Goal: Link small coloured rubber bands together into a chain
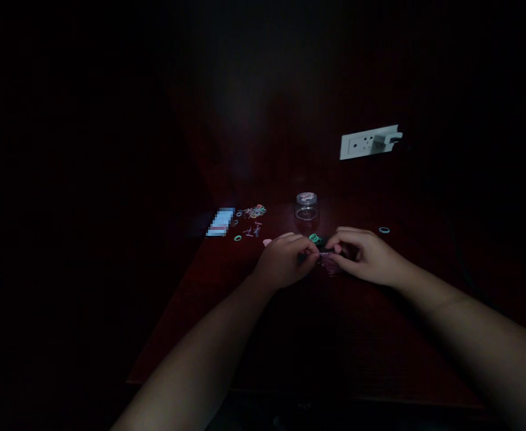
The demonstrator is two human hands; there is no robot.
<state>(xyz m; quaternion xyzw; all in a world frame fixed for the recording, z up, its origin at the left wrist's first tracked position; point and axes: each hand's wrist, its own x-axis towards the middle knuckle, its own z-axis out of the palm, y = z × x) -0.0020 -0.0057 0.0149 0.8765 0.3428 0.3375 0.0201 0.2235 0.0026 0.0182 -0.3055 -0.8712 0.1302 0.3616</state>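
Pinkish-purple, that small band (325, 254) is right at the heart of the action, between the two hands over the dark red bench (209, 281)! Its visible stretch runs roughly left to right, to the right of the left fingertips and just left of the right thumb, both hands about equally near. Left hand (284, 261): fingers pinched together on the band's left end. Right hand (372, 258): thumb and forefinger curl in with a narrow gap, a pink piece (337, 248) showing there, and whether they truly grip it, I cannot tell. Just on the near side sits a purple bunch (332, 266), too dim to say whether it hangs or lies; just beyond the fingers, green loops (316, 239). Now the containers, and it's one only: a clear jar (307, 211) standing upright on the far side, patterned lid on, no contents that I can make out through the gloom. Out left, a heap of coloured loops (254, 211) lies loose beside a lit phone (220, 222); far right, one pale blue ring (384, 230) lies alone.
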